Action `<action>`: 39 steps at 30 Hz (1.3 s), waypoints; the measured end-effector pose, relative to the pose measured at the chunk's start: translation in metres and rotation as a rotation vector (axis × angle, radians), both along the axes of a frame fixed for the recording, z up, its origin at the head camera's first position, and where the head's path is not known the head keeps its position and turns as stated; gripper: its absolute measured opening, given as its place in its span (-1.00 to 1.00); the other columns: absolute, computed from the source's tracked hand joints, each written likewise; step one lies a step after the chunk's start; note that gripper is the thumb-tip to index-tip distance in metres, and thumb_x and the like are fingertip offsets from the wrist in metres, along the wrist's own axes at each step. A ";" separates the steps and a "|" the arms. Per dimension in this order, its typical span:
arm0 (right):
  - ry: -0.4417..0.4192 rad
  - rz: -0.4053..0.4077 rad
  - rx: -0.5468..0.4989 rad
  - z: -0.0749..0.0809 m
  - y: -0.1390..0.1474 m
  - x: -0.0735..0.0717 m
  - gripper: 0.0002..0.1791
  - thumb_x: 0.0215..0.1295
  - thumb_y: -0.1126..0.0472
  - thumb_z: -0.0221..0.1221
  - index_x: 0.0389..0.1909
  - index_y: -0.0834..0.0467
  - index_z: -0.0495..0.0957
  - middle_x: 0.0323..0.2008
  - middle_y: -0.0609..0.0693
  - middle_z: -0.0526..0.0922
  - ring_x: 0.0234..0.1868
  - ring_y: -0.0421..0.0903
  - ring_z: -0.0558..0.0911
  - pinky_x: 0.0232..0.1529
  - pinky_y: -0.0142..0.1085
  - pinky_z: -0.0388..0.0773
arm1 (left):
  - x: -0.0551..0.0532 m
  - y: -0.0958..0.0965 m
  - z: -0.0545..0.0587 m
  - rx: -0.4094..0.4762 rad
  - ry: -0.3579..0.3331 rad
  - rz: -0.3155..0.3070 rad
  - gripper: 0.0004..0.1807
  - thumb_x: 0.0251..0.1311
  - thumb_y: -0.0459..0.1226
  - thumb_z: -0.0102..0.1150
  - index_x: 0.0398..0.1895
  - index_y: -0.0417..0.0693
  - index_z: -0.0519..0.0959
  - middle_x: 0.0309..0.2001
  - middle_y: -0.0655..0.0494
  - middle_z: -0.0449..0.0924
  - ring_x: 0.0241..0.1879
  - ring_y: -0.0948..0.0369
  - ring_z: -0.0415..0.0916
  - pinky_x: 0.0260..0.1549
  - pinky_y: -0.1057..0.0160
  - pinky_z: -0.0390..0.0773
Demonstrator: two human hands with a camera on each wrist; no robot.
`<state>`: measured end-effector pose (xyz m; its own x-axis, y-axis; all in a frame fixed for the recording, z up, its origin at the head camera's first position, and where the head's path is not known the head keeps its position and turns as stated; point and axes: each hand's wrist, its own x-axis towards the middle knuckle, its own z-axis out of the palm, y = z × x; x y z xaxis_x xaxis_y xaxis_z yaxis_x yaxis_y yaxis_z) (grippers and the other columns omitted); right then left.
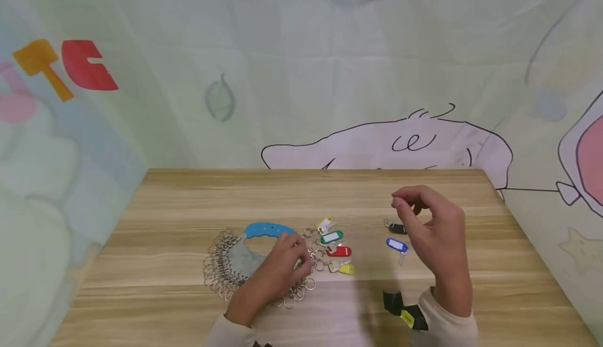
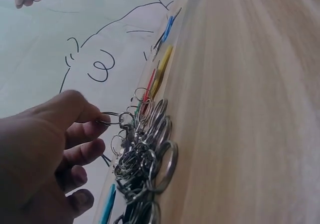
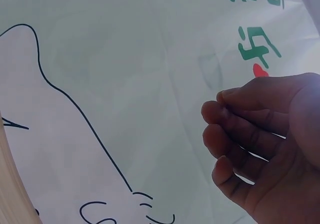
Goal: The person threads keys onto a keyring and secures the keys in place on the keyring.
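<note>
In the head view, a fan-shaped key holder (image 1: 218,263) with a blue handle (image 1: 265,228) and a fringe of metal rings lies left of centre. My left hand (image 1: 285,266) reaches over its right side. In the left wrist view, its thumb and forefinger pinch a split ring (image 2: 111,115) at the bundle's edge. Green (image 1: 332,237), red (image 1: 340,252) and yellow (image 1: 346,268) key tags lie along the right rim. My right hand (image 1: 431,229) is raised with loosely bent fingers, thumb near the forefinger; nothing shows between them in the right wrist view (image 3: 260,134).
Below the right hand lie a blue key tag (image 1: 397,245) with a key and a black key tag (image 1: 397,228). Another yellow tag (image 1: 324,224) sits above the green one. The wooden table (image 1: 188,195) meets a printed cloth (image 1: 292,75) behind and at both sides.
</note>
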<state>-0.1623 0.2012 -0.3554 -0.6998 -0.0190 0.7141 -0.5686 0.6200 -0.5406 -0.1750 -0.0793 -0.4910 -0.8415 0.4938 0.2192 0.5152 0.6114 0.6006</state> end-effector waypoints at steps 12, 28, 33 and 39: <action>-0.137 -0.180 0.012 -0.010 0.034 0.006 -0.91 0.29 0.46 0.28 -0.22 0.29 0.67 -0.37 0.01 0.70 -0.36 -0.25 0.50 -0.32 -0.49 0.36 | -0.003 0.000 0.006 0.183 -0.276 0.047 -0.97 0.32 -0.37 0.26 -0.24 -0.10 0.60 -0.41 0.28 0.55 -0.41 0.32 0.51 -0.40 0.33 0.58; -0.866 -0.189 0.150 -0.070 0.081 -0.028 -0.85 0.38 0.26 0.20 -0.25 0.31 0.63 -0.41 0.06 0.63 -0.39 -0.01 0.59 -0.43 -0.19 0.49 | -0.005 0.000 0.001 0.200 -0.232 0.075 -0.93 0.34 -0.30 0.28 -0.28 -0.11 0.61 -0.41 0.31 0.57 -0.42 0.34 0.49 -0.41 0.32 0.56; -1.041 -0.169 0.170 -0.088 0.083 -0.036 -0.85 0.34 0.28 0.17 -0.35 0.30 0.60 -0.56 0.04 0.52 -0.46 -0.02 0.49 -0.48 -0.20 0.43 | -0.005 0.000 0.000 0.198 -0.191 0.102 -0.95 0.31 -0.30 0.31 -0.29 -0.05 0.62 -0.41 0.32 0.53 -0.46 0.32 0.42 -0.47 0.31 0.50; -1.129 -0.169 0.182 -0.097 0.082 -0.039 -0.78 0.32 0.22 0.21 -0.46 0.28 0.60 -0.59 0.04 0.50 -0.48 -0.04 0.44 -0.48 -0.22 0.38 | -0.004 -0.001 0.000 0.194 -0.165 0.140 -0.88 0.24 -0.34 0.36 -0.31 0.03 0.60 -0.39 0.29 0.45 -0.42 0.28 0.37 -0.47 0.30 0.47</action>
<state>-0.2012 0.2832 -0.4526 -0.9412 0.0974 -0.3236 0.2795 0.7628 -0.5832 -0.1789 -0.0799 -0.4907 -0.9305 0.3327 0.1530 0.3199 0.5350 0.7819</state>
